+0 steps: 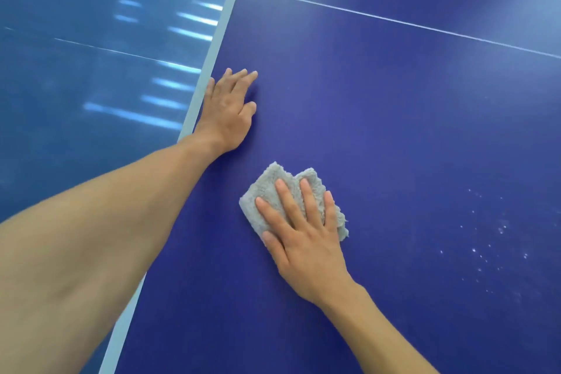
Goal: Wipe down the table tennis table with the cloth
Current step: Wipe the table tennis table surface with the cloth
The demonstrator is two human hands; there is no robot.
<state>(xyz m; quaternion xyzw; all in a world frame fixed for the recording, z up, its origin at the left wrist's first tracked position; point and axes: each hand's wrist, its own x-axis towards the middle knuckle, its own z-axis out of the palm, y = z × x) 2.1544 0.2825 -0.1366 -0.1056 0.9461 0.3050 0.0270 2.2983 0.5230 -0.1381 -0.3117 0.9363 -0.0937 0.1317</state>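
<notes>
Fingers of the right hand are straight and spread, pressing flat on the grey cloth, not curled round it. The thumb lies along the cloth's near-left edge. The cloth is folded and sits on the blue table, a little in from the white edge stripe. The left hand is flat on the table right at that stripe, fingers straight, holding nothing; it looks like bracing.

Progress: wiping is under way, mid-task by my read. The patch round the cloth looks even and clean. White specks are scattered to the right, well apart from the cloth, not yet wiped. Past the thin white line there is glare, so I can't tell if it is clean. Left to do: the speck patch at least, likely the far part too.
</notes>
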